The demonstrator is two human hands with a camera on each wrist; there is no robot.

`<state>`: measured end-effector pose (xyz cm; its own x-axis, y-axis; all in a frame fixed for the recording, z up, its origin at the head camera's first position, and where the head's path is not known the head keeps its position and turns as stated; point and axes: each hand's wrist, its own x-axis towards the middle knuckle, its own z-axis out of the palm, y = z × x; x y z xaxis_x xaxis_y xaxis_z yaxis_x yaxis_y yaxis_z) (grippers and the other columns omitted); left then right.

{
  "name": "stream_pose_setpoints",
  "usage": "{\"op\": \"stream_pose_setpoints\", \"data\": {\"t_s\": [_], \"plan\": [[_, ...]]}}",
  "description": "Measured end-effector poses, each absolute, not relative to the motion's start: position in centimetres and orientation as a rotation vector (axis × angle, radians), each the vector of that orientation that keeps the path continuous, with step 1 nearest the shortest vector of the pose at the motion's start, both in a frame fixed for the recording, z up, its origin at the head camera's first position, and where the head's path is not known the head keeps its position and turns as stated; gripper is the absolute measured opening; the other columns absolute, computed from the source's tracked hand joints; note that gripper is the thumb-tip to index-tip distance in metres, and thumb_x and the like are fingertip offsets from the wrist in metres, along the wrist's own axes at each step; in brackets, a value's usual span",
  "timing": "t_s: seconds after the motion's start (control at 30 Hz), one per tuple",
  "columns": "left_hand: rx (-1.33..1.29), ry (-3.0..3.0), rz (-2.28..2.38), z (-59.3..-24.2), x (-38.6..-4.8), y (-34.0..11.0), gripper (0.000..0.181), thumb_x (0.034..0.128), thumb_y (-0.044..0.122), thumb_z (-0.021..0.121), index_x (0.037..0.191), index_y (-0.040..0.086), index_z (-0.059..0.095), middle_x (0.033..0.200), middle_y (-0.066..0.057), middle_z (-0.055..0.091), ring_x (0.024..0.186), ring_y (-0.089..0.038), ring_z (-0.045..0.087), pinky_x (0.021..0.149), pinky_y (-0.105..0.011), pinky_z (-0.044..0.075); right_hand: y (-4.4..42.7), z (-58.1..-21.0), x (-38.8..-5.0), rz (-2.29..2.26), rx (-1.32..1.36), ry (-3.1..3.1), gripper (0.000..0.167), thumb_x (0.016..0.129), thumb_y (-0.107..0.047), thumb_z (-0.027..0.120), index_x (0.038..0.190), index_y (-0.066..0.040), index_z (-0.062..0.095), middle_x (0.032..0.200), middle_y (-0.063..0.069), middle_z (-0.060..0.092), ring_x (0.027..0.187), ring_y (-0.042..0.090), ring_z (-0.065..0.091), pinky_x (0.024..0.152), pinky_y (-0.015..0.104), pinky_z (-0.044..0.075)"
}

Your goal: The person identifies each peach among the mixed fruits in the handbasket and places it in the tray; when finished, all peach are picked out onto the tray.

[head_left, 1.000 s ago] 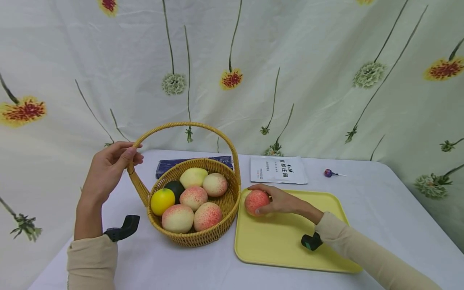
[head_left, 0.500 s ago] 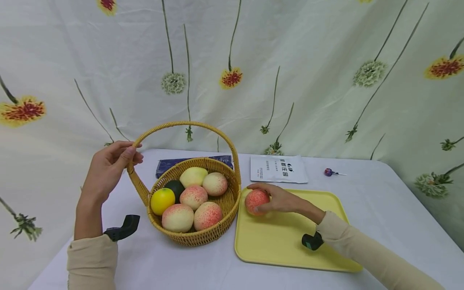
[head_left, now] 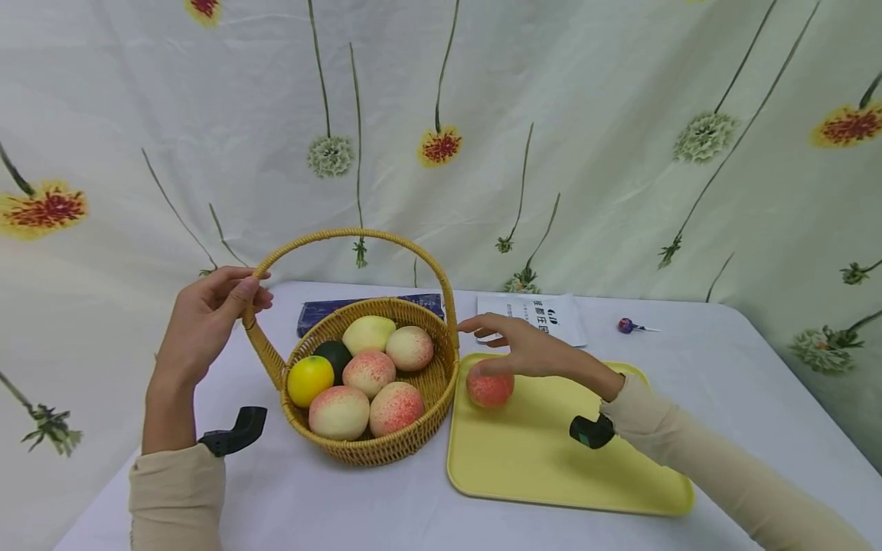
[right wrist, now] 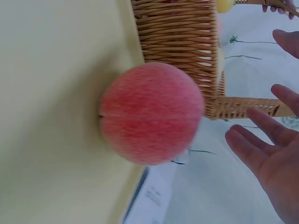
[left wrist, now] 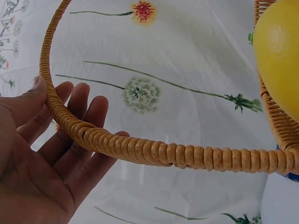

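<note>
My left hand (head_left: 210, 317) pinches the left side of the wicker basket's handle (left wrist: 117, 144) between thumb and fingers. Inside the basket (head_left: 358, 457) lie several peaches (head_left: 339, 414), a yellow round fruit (head_left: 309, 381), a dark green fruit (head_left: 334, 358) partly hidden, and a pale yellow-green fruit (head_left: 368, 334). A pinkish-red peach (right wrist: 152, 113) rests on the yellow tray (head_left: 544, 474), near its left edge beside the basket. Above that peach hovers my right hand (head_left: 527, 346), fingers spread; the right wrist view shows a gap between them.
Behind the basket lies a dark blue flat box (head_left: 317, 315), partly covered by it. A white printed pouch (head_left: 561, 314) sits behind the tray, with a lollipop (head_left: 625, 325) to its right. A floral cloth (head_left: 586, 153) hangs at the back.
My right hand has let go of the peach and risen off it, its fingers straightening. The peach stays on the tray. My left hand keeps its place on the handle.
</note>
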<state>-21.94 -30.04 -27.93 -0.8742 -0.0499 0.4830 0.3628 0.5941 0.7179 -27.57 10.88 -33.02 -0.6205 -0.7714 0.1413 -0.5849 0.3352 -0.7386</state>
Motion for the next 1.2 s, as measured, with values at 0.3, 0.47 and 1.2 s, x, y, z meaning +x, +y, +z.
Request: {"op": "stream_pose_setpoints", "data": {"t_s": [0.3, 0.47, 1.2], "plan": [[-0.24, -2.367, -1.21, -27.9, -22.0, -29.9, 0.034, 0.0998, 0.026, 0.05, 0.122, 0.001, 0.058, 0.087, 0.012, 0.065, 0.083, -0.002, 0.063, 0.075, -0.009, 0.049, 9.4, -30.8, -27.3, -1.096, -1.281, 2.343, 0.06, 0.086, -0.021, 0.071, 0.139, -0.008, 0.046, 0.143, 0.01, 0.046, 0.129, 0.029, 0.045, 0.104, 0.046, 0.041], [-0.253, -2.366, -1.215, -27.8, -22.0, -30.0, 0.034, 0.0998, 0.027, 0.05, 0.123, 0.002, 0.059, 0.089, 0.008, 0.065, 0.084, -0.003, 0.063, 0.076, -0.008, 0.049, 8.2, -30.6, -27.0, -1.037, -1.311, 2.335, 0.06, 0.086, -0.025, 0.071, 0.139, -0.013, 0.046, 0.142, 0.003, 0.046, 0.13, 0.028, 0.044, 0.104, 0.045, 0.041], [-0.253, -2.369, -1.217, -28.0, -22.1, -30.1, 0.034, 0.0998, 0.028, 0.05, 0.122, 0.004, 0.06, 0.089, 0.005, 0.065, 0.084, -0.005, 0.063, 0.075, -0.008, 0.049, 3.8, -30.5, -26.3, -0.651, -1.423, 2.279, 0.071, 0.082, -0.038, 0.075, 0.143, -0.017, 0.046, 0.141, 0.0, 0.046, 0.13, 0.017, 0.042, 0.107, 0.034, 0.036]]}}
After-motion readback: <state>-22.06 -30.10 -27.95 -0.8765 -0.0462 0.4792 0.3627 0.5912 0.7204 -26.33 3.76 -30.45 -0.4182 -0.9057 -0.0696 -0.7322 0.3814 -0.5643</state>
